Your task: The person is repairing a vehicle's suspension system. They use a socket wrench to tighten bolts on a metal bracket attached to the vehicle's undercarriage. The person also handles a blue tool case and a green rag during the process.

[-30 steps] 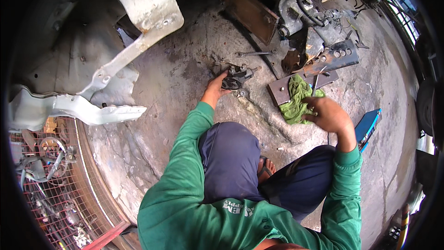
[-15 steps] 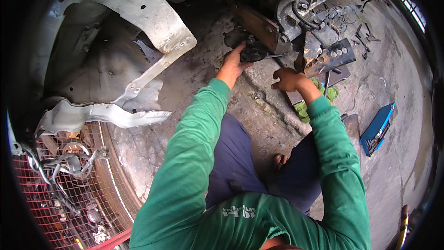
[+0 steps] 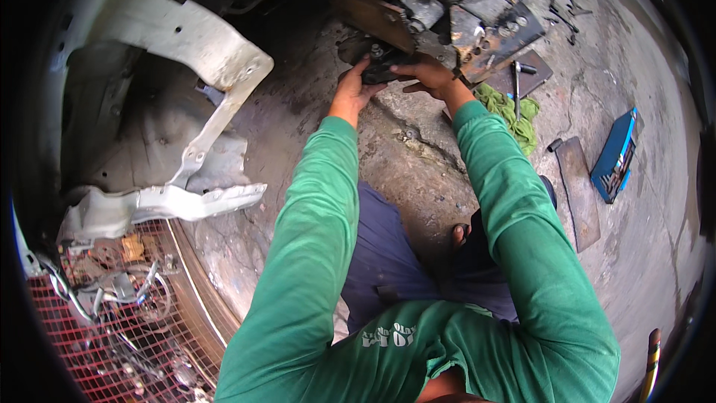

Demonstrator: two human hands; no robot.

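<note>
Pale lettering ran across the chest of my green shirt (image 3: pixel 425 354), inverted from where I looked and creased by the folds. My two hands were together at the dark part (image 3: pixel 382 73), which sat between them just in front of the rusty plate (image 3: pixel 373 19), a bolt (image 3: pixel 377 51) standing up from it. My left hand (image 3: pixel 352 91) was clamped on its left side, thumb over the top. My right hand (image 3: pixel 431 75) met its right side, fingers bent; I cannot tell how firmly they closed. A second earlier only my left hand had the part, out over more open floor (image 3: pixel 418 172), while my right was by the green rag (image 3: pixel 526 133); half a second after that, my right hand was nearer but apart from it. The ratchet (image 3: pixel 517 89), mostly hidden by my arm half a second before, showed clearly, its lower end on the rag. To the right, the blue case (image 3: pixel 613 153) lay with small tools in it, near a flat brown sheet (image 3: pixel 579 194).
</note>
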